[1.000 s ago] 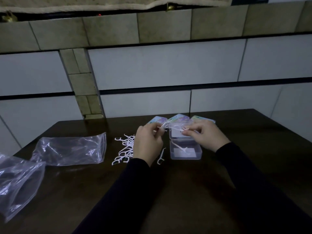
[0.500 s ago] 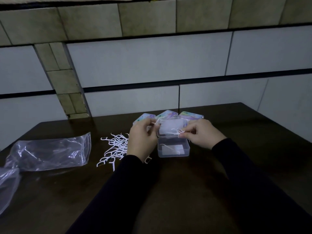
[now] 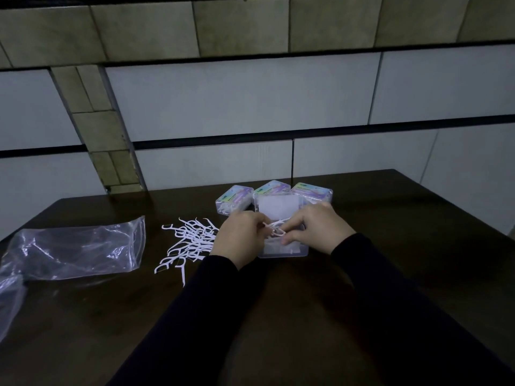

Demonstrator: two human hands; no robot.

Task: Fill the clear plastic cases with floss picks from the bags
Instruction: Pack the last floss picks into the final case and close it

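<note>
Since half a second ago both hands dropped from the raised lid down over the open clear case [image 3: 282, 250], bringing the small bunch of floss picks [image 3: 274, 229] with them. Left hand [image 3: 242, 237] and right hand [image 3: 317, 229] each pinch that bunch between them, right above the tray. Picks look feather-light, stiff, slick and tangle-prone, so I'd hold them by the handles. Loose pile [image 3: 192, 240] sits just left of the left hand.

Both hands meet at centre frame, dark-sleeved forearms reaching in from six o'clock. The left hand [image 3: 239, 238] and right hand [image 3: 317, 229] curl fingers inward, pinching small white plastic floss picks [image 3: 274, 228] between them.
</note>
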